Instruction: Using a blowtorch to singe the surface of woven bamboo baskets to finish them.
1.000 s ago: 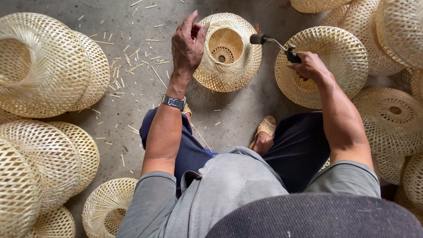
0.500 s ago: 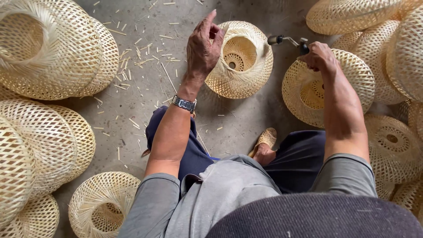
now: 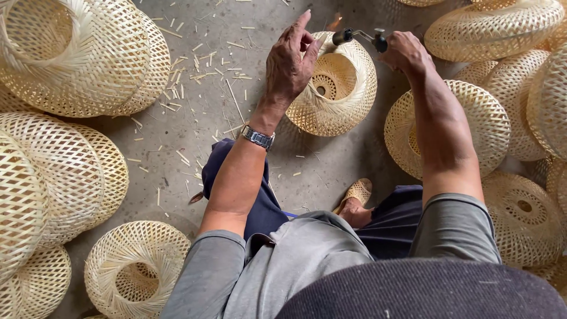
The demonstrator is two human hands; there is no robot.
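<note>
Left hand (image 3: 289,62) is gripping the rim of the woven bamboo shade (image 3: 333,85), holding it tilted above the floor (image 3: 331,159), opening facing the person. Right hand (image 3: 404,52) is clamping a small torch (image 3: 357,36), nozzle pointing left at the shade's top edge, just beside the left fingers.

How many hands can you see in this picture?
2. The left hand is in the top middle, gripping the rim of a woven bamboo shade. The right hand is just right of it, holding a small metal tool. No other hands show.
</note>
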